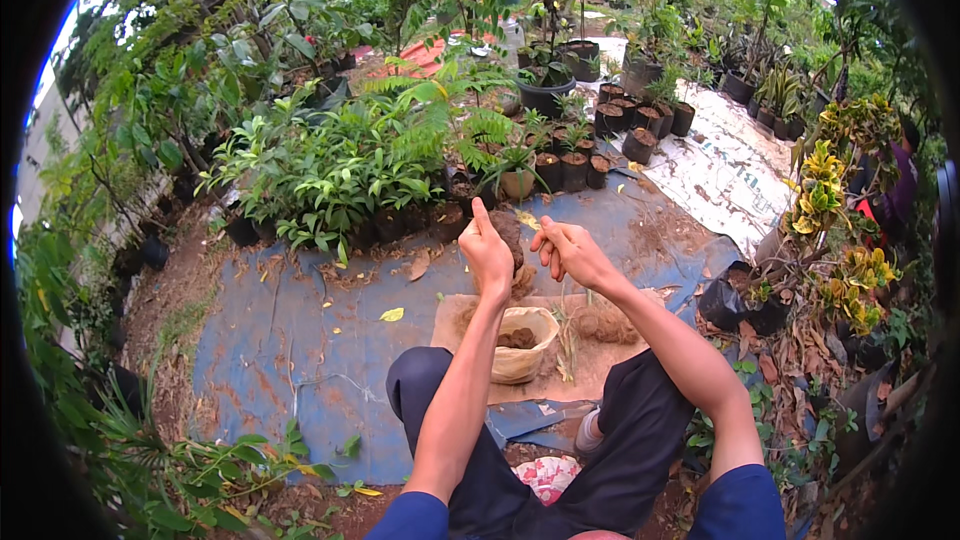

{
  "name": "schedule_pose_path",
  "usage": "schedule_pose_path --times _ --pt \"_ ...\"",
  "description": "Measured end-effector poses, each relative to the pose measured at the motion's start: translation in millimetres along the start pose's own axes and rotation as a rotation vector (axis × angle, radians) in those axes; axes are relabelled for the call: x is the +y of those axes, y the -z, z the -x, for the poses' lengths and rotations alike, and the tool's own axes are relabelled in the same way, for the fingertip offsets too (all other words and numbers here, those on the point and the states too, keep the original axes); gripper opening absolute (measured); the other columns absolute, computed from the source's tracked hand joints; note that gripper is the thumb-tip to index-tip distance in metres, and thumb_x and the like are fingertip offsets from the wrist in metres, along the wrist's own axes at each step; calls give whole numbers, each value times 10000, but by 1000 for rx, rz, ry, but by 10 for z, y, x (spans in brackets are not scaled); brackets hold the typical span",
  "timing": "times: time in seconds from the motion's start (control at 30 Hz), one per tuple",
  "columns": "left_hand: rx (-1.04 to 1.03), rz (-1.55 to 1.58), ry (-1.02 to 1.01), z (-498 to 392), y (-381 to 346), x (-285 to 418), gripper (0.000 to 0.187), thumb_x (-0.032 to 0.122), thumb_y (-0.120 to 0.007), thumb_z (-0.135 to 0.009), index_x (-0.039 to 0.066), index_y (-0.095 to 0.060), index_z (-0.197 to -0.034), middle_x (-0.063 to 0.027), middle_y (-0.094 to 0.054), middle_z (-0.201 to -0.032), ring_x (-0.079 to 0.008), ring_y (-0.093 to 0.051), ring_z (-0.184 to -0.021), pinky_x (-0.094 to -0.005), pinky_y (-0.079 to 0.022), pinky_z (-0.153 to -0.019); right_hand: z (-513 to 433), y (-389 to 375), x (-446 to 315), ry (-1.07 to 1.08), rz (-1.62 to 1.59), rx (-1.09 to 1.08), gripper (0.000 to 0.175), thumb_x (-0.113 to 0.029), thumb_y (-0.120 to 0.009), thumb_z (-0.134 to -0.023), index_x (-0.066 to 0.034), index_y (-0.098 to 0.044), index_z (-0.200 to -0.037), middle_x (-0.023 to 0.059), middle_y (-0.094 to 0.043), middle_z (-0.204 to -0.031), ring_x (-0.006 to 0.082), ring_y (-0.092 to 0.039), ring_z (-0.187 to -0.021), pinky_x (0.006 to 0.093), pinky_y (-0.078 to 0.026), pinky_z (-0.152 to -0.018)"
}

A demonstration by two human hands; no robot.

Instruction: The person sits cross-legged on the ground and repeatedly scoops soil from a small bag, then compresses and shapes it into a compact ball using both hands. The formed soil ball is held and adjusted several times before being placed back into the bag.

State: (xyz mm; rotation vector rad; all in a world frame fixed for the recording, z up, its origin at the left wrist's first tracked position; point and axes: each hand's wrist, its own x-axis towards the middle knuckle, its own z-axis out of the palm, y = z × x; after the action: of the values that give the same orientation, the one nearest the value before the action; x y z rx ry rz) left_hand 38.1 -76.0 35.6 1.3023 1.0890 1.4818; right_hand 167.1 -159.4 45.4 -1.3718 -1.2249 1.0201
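Note:
My left hand (486, 251) is raised, thumb up, around a brown clump of soil or fibre (508, 236) that shows at its right side. To the right of the clump, my right hand (571, 249) hangs in the air with its fingers curled; whether something thin is between them cannot be seen. Below both hands a pale sack with a rolled rim (504, 369) holds dark soil (517, 339). Loose brown fibre (604, 324) and some thin dry stalks (564, 356) lie beside it on a brown mat (525, 391).
A blue tarp (360, 382) spreads beneath the mat. Leafy seedlings (345, 165) and small black pots of soil (574, 169) stand beyond it, near a white sheet (720, 165). Yellow-green shrubs (821, 187) grow at right; a person (898, 180) is partly visible behind them.

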Motion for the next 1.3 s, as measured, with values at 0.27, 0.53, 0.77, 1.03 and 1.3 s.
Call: schedule_pose_path --times 0.27,0.53,0.77,1.03,1.3 --pt "-237 -23 -14 7 6 -49 410 307 -463 -1019 -32 -551 -807 -94 -575 -723 -132 -513 -700 -354 -428 -655 73 13 -80 25 187 -17 423 -403 -579 -953 18 -625 -972 45 -612 -737 105 -567 -552 275 -467 -503" --pt "-587 292 237 -93 183 -123 224 171 -635 -946 -3 -643 -1088 -19 -654 -961 -72 -612 -873 -237 -508 -734 -25 137 118 79 11 108 339 -260 -622 -933 60 -641 -1043 27 -604 -693 88 -546 -547 257 -456 -502" --pt "-699 299 333 -86 368 -104 187 156 -657 -941 7 -664 -1054 -13 -667 -988 -86 -629 -911 -268 -539 -785 81 214 41 87 200 -43 326 -276 -587 -949 28 -633 -842 -14 -495 -641 75 -440 -567 280 -355 -502" --pt "-806 416 401 116 573 136 211 130 -662 -933 3 -632 -1099 -37 -658 -1039 -83 -627 -910 -231 -528 -746 89 74 78 68 157 -63 320 -259 -612 -919 9 -615 -743 -38 -472 -608 59 -415 -568 282 -332 -495" --pt "-831 373 390 137 688 182 261 93 -661 -924 -41 -601 -1140 -100 -672 -1047 -141 -667 -893 -299 -574 -816 112 -67 39 188 227 -52 330 -258 -614 -902 49 -616 -781 -2 -483 -604 76 -417 -593 304 -359 -525"
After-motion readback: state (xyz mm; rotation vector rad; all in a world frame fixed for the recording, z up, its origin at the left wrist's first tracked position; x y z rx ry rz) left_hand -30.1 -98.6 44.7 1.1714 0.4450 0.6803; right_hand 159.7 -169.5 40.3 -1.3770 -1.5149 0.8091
